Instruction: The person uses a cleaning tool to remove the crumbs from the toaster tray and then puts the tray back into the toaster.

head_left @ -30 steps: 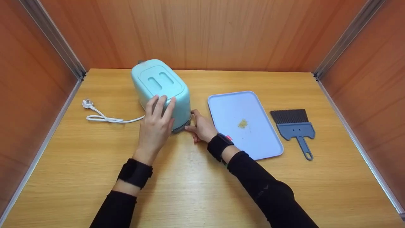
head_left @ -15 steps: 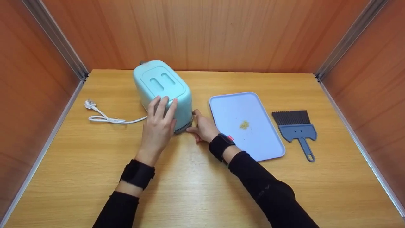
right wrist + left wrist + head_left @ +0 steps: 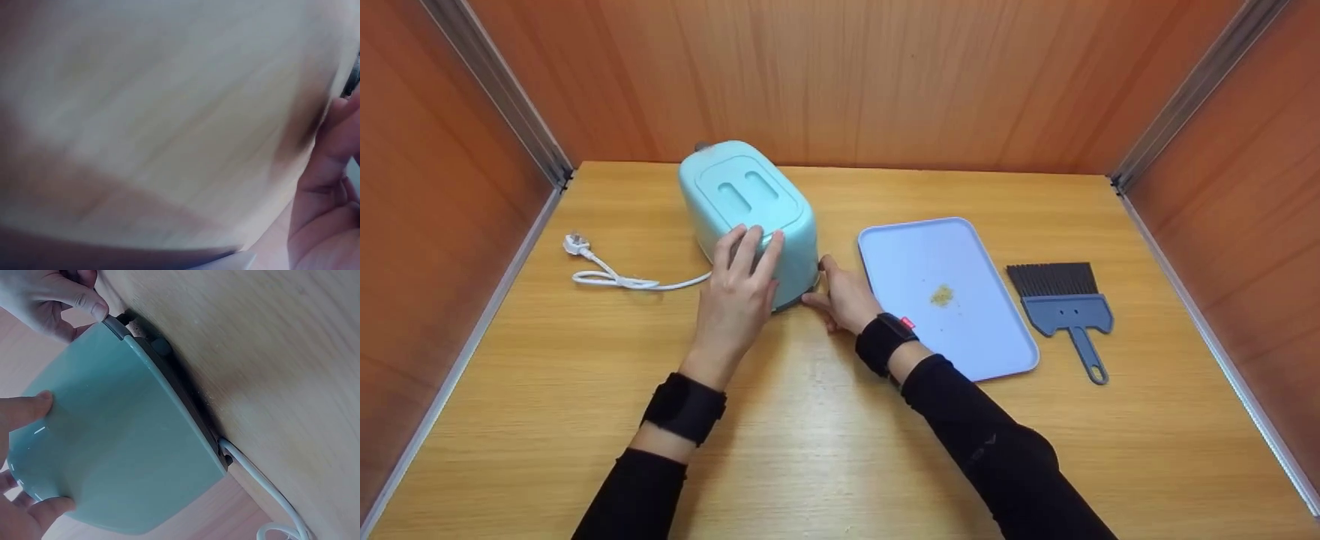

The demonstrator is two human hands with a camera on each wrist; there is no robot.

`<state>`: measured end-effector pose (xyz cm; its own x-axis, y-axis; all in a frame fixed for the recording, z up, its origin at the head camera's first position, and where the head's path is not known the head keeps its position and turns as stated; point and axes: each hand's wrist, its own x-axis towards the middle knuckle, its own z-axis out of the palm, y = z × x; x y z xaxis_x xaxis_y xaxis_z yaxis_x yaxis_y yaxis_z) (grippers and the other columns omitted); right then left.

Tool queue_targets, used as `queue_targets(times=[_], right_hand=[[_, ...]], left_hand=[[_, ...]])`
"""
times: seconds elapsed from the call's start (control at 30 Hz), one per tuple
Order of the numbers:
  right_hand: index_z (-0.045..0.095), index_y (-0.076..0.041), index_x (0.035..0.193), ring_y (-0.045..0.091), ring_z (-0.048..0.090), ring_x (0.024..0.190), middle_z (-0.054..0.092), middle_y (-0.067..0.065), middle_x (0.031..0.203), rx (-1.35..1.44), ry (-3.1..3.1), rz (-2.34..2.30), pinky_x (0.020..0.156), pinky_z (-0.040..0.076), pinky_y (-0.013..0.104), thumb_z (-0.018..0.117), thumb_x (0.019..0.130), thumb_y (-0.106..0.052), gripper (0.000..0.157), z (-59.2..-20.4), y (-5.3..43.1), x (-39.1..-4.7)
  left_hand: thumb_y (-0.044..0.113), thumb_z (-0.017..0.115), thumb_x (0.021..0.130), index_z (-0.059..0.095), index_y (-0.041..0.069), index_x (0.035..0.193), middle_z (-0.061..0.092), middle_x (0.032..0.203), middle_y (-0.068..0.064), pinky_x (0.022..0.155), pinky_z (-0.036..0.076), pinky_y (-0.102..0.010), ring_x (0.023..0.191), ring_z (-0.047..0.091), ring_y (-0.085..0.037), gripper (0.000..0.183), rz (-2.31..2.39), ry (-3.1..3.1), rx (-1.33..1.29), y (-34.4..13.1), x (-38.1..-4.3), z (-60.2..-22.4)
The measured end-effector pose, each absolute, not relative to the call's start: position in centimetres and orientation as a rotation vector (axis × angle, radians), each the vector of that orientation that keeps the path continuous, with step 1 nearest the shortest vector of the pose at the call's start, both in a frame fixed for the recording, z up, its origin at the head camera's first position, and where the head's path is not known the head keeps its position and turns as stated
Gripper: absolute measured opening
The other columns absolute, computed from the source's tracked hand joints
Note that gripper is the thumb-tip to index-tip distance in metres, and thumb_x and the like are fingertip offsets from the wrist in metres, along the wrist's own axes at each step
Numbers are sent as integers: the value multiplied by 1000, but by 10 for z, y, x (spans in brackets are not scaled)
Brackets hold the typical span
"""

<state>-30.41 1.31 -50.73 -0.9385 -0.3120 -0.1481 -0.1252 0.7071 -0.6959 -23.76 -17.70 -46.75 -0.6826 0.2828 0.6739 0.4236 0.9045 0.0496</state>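
A pale turquoise toaster with a lid over its top stands at the left, its narrow end toward me. My left hand grips that end, fingers bent over the upper edge and thumb on the side. Low at the near right corner, my right hand has thumb and index finger on the dark grey base. The left wrist view shows the right thumb pressed against a dark corner piece of the base. What its other fingers touch is hidden. Mostly blurred tabletop fills the right wrist view.
A white power cord with its plug lies left of the toaster. Beside my right wrist lies a lilac tray bearing yellowish crumbs. A blue-grey hand brush is farther right. Wooden panels enclose the table.
The ridged dark strip under the toaster's near end, visible earlier, now shows only as a narrow smooth edge. Both hands keep nearly the same places. The whole view has shifted slightly.
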Motion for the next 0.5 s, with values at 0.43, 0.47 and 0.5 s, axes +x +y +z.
queue_targets(times=[0.43, 0.47, 0.5], right_hand=[[38, -12, 161, 18, 66, 75, 67, 5, 89, -339, 2645, -886, 79, 54, 34, 66, 107, -42, 67, -487, 10, -303], [39, -12, 160, 19, 66, 78, 67, 5, 91, -366, 2670, -864, 80, 54, 36, 66, 107, -42, 66, -484, 11, -303], [40, -11, 159, 20, 66, 80, 68, 7, 93, -394, 2695, -845, 80, 54, 37, 66, 107, -41, 65, -481, 12, -304]], left_hand=[[27, 84, 95, 55, 12, 152, 53, 148, -22, 111, 47, -63, 140, 47, -44, 66, -161, -2425, -472, -188, -248, -473], [30, 82, 97, 55, 12, 153, 52, 149, -23, 111, 45, -64, 140, 47, -44, 64, -172, -2432, -464, -189, -248, -473], [33, 79, 99, 54, 13, 153, 50, 150, -24, 111, 43, -66, 140, 46, -44, 62, -183, -2443, -455, -190, -249, -473]])
